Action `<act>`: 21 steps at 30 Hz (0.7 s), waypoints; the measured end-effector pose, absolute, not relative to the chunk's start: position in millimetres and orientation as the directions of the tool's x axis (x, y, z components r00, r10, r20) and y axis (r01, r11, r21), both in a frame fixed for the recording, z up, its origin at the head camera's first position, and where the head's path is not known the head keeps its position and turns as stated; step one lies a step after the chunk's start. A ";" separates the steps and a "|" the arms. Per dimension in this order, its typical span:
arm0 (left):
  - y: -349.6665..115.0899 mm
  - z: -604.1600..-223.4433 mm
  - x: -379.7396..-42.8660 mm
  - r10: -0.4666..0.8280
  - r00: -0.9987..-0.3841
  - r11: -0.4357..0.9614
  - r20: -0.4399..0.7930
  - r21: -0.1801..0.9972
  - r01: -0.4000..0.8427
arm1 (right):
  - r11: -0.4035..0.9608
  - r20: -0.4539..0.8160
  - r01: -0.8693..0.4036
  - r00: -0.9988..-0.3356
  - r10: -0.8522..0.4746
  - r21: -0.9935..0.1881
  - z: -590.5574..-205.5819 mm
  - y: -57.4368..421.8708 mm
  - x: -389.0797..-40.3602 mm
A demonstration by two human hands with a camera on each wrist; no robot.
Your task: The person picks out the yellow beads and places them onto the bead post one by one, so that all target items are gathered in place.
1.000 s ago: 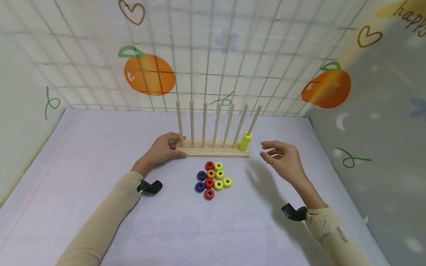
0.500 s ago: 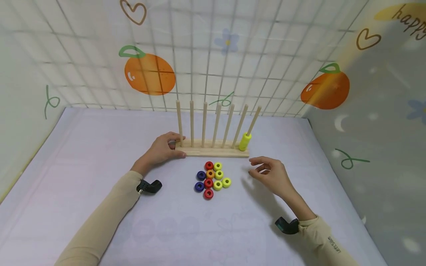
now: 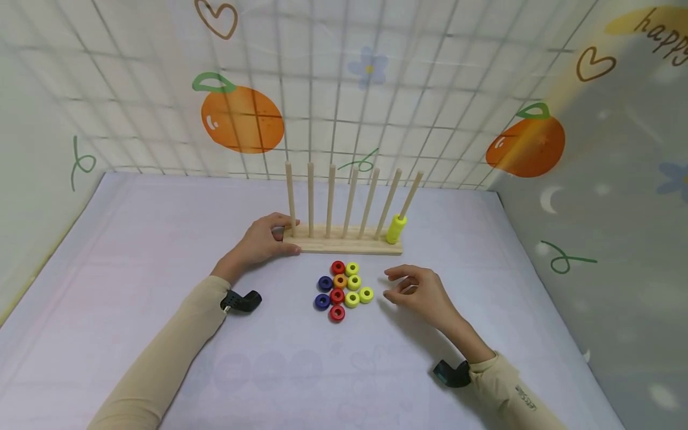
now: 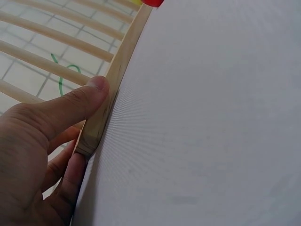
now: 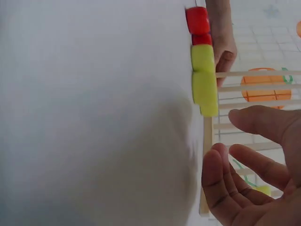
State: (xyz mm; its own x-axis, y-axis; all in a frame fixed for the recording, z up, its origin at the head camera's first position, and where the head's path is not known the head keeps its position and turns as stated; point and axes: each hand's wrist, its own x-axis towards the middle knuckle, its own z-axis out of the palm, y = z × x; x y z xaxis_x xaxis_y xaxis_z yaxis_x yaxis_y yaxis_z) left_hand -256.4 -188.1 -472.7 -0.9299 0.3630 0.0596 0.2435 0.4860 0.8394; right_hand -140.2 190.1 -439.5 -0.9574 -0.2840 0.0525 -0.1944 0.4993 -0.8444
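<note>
My left hand (image 3: 261, 240) grips the left end of a wooden peg rack (image 3: 344, 244), thumb along its front edge and fingers behind. In the left wrist view the thumb (image 4: 77, 101) presses on the wooden base (image 4: 96, 125). Yellow beads (image 3: 396, 229) are stacked on the rightmost peg; the other pegs are bare. In front of the rack lies a cluster of loose beads: several yellow (image 3: 366, 294), red (image 3: 337, 313), dark blue (image 3: 322, 301) and one orange (image 3: 340, 281). My right hand (image 3: 421, 292) hovers just right of the yellow beads, fingers bent, thumb apart, holding nothing.
A pale cloth (image 3: 258, 370) covers the table. Behind it hangs a white sheet (image 3: 333, 77) with grid lines and printed oranges. A grey patterned sheet (image 3: 607, 215) stands along the right side.
My right hand has moved from beside the rack's right end down and left, closer to the loose beads. The left hand, rack and beads have stayed in place.
</note>
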 end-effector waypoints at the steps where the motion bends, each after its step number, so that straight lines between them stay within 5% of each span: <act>1: -188.1 -472.6 -256.3 0.363 -0.930 0.484 0.057 0.841 0.241 | 0.494 0.050 -0.194 -0.956 -0.290 -0.847 -440.7 188.5 -139.6; 21: -188.1 -471.2 -255.5 0.365 -0.930 0.490 0.049 0.839 0.237 | 0.481 0.109 -0.321 -0.902 -0.417 -0.816 -449.8 162.1 -133.3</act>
State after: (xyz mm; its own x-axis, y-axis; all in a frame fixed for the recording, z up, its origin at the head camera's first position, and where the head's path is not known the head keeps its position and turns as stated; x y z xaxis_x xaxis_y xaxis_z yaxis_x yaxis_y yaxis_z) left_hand -255.5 -188.1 -471.2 -0.9297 0.3651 0.0490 0.2368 0.4903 0.8388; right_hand -133.3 162.1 -449.8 -0.9023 -0.4170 0.1092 -0.3212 0.4813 -0.8156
